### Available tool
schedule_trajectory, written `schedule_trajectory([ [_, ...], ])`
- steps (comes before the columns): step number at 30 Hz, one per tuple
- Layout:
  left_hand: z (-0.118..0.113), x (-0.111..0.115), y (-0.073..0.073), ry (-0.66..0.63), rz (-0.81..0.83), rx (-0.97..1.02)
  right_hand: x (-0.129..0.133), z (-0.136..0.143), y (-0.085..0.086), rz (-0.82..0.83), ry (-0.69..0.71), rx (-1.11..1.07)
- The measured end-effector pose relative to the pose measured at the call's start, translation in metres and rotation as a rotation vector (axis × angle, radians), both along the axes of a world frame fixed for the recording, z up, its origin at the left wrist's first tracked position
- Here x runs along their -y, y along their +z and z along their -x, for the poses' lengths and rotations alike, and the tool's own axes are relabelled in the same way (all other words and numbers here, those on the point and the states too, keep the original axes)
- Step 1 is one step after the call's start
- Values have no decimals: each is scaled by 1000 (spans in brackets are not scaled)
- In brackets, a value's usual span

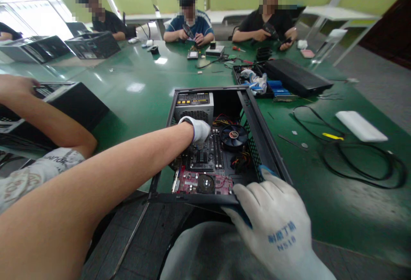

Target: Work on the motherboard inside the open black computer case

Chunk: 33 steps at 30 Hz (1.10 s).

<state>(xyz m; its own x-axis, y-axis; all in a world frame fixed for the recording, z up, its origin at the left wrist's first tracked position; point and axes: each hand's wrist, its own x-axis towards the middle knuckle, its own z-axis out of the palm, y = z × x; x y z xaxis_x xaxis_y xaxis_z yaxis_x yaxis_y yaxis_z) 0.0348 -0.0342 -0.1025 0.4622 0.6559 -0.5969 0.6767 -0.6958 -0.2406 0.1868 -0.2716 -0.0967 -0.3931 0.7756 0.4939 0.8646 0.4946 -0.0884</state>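
Observation:
An open black computer case [269, 143] lies in front of me at the table's near edge. Inside it are a grey power supply [195, 108], a motherboard [202, 156], a black fan [234, 135] and a red graphics card [192, 182]. My left hand [199, 132], in a white glove, reaches into the case just below the power supply, over the motherboard; its fingers are hidden. My right hand [272, 215], gloved in white with blue palm, grips the near right corner of the case frame, fingers over the rim and thumb below.
Another person's arm [58, 113] reaches over a black case [80, 108] at left. Black cables [362, 181], a white box [361, 126] and a tray with gloves [257, 81] lie right. Several people sit across the green table [135, 74].

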Motion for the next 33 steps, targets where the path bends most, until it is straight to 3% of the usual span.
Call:
schedule_trajectory([
  [9,-1,0,-3,-32,7,9,0,0,-1,18,-13,-5],
  [16,-1,3,3,63,37,47,-1,0,0,23,-16,-8],
  [25,6,13,41,78,-102,311,-8,-3,2,42,-27,-69],
  [29,12,9,64,86,-266,532,-42,-10,4,68,-48,-12],
  [33,25,-6,86,153,-439,768,-98,-13,7,92,-108,128],
])
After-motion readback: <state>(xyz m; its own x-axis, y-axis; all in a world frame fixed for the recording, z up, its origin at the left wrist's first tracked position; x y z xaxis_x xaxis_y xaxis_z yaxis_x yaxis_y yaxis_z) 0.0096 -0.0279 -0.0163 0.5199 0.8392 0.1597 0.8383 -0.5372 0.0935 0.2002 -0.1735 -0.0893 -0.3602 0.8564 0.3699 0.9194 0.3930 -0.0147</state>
